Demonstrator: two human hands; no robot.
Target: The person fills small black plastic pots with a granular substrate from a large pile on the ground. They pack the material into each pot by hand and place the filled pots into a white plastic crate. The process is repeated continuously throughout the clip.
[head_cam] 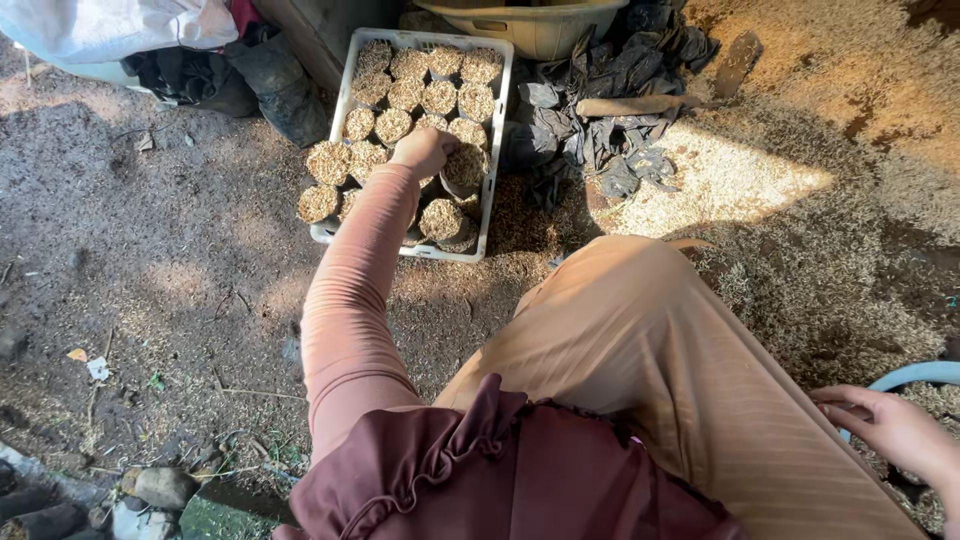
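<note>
My left hand (423, 150) reaches out over the white crate (497, 150) on the ground ahead of me, fingers curled around the rim of a filled pot (464, 168) that I am setting in on the crate's right side, about halfway down. The far rows are already packed tight with small black pots topped with pale husk mix (425, 80), and a few more sit along the near left edge, some leaning out over the rim. By my reckoning the crate is mostly full; only the pocket under my hand and the near right corner seem to have room left, though my arm hides part of it.

My right hand (885, 425) hangs low beside my knee, resting on the edge of a light blue basin (915, 374), fingers loosely bent; I cannot tell whether they grip anything. To the right of the crate lies a heap of empty black bags (610, 110), so there look to be more still to fill. Loose husk (740, 175) is spread over the ground there in the sun.
</note>
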